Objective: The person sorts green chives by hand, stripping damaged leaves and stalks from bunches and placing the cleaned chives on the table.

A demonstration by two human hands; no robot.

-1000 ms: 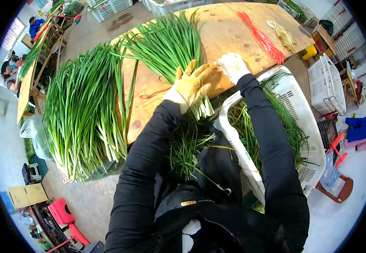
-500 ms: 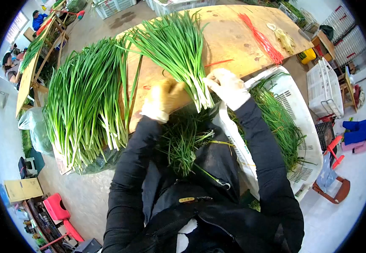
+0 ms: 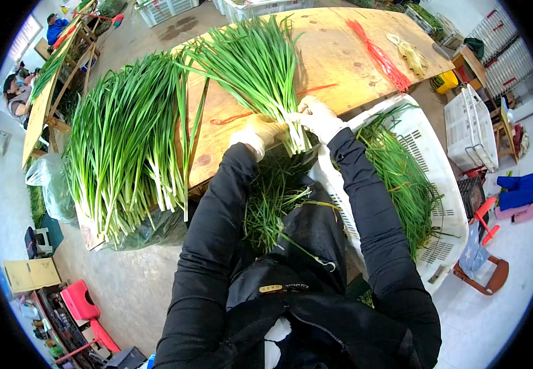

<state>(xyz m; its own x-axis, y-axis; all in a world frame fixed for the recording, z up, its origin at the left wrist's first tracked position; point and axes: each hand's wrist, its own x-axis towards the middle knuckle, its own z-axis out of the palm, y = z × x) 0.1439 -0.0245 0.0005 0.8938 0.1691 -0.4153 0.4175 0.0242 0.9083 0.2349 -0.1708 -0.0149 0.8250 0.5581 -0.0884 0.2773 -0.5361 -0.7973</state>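
Observation:
A bunch of long green leafy stalks [image 3: 257, 67] lies on the wooden table [image 3: 334, 49], its pale ends toward me at the table's edge. My left hand [image 3: 259, 132], in a yellowish glove, is closed at the left side of the pale ends. On their right side my right hand [image 3: 317, 117], in a whitish glove, has its fingers pinched against the stalks. A red tie [image 3: 229, 118] shows on the left of the bunch, and a red strip sticks out to its right. What runs between the fingertips is too small to make out.
A larger pile of green stalks [image 3: 125, 135] lies at the left. Red ties [image 3: 377, 55] and a yellowish glove [image 3: 409, 54] lie at the table's back right. A white crate [image 3: 457, 215] of loose greens stands by my right arm. People [image 3: 17, 92] sit at the far left.
My left hand went from open over the stalks, out to the left, then back to the pale ends and closed. My right hand moved left and down to the stalks. The red strip now extends right.

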